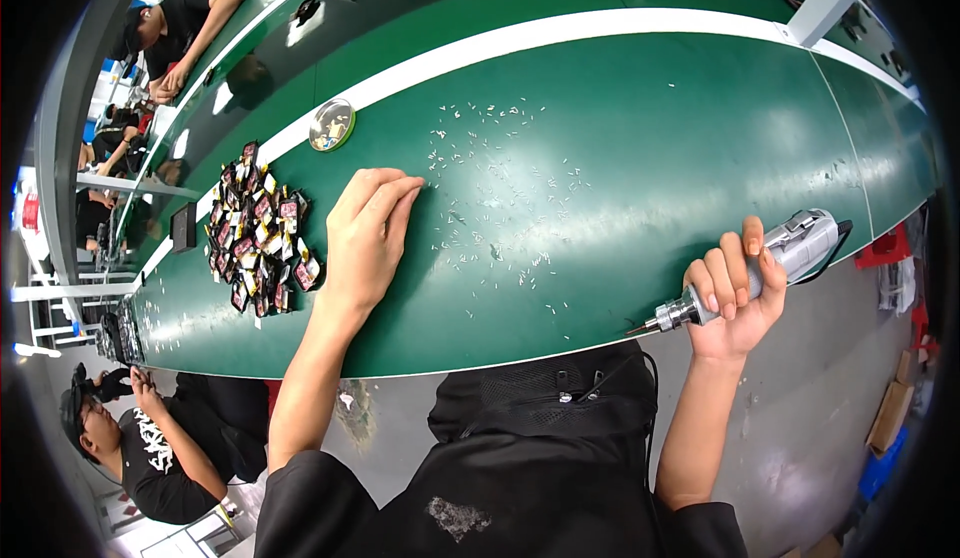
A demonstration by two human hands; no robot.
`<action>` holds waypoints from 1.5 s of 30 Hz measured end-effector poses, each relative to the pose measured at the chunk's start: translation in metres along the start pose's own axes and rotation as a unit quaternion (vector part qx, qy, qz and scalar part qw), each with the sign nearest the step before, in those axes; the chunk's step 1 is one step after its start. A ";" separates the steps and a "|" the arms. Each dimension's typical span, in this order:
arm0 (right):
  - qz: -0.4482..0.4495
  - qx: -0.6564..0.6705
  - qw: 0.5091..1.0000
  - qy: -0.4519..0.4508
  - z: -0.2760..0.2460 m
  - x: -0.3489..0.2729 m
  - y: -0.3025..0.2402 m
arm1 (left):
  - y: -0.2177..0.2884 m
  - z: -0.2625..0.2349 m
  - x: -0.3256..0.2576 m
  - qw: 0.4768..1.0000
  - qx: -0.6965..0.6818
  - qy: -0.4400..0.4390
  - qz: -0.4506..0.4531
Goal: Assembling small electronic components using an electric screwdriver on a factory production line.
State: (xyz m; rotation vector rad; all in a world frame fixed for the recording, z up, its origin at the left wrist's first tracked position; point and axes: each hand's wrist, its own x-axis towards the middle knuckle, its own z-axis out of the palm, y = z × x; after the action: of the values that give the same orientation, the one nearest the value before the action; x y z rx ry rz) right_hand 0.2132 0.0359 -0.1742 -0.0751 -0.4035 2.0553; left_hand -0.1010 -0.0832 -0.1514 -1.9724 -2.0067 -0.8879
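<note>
My right hand (735,283) is wrapped round a grey electric screwdriver (800,246) at the table's near right edge. Its thin bit points left, just above the green tabletop. My left hand (365,238) is over the table, thumb and fingertips pinched together; whatever may be between them is too small to make out. Beside those fingertips, many tiny pale slivers, like small screws or pins, lie scattered (500,193) across the green surface. Left of this hand lies a heap of small black parts (255,228) with yellow, white and reddish faces.
A round shallow dish (332,125) with small pieces in it stands beyond the heap. A small black box (183,228) sits left of it. A white rail (560,30) runs along the table's far side. Other people (160,438) are at the left, one seated close by.
</note>
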 end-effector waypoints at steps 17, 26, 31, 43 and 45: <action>-0.047 0.002 0.999 -0.007 0.031 -0.006 0.015 | 0.109 0.012 -0.037 0.923 -0.371 -0.011 -0.101; -0.070 -0.003 0.997 -0.038 0.067 -0.017 0.020 | 0.134 0.016 -0.041 0.764 -0.597 -0.053 -0.239; -0.113 -0.005 0.994 -0.011 0.080 -0.018 0.023 | 0.143 0.017 -0.040 0.645 -0.704 -0.094 -0.282; -0.110 -0.020 0.994 -0.013 0.072 -0.019 0.025 | 0.150 0.023 -0.043 0.580 -0.748 -0.121 -0.298; -0.112 -0.021 0.993 -0.009 0.072 -0.019 0.024 | 0.151 0.022 -0.041 0.576 -0.750 -0.123 -0.301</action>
State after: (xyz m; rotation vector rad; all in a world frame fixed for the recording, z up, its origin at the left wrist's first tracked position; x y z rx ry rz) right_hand 0.1868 -0.0091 -0.1159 -0.0345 -0.4473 1.8270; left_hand 0.0533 -0.1159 -0.1492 -1.6381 -2.1469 -3.5667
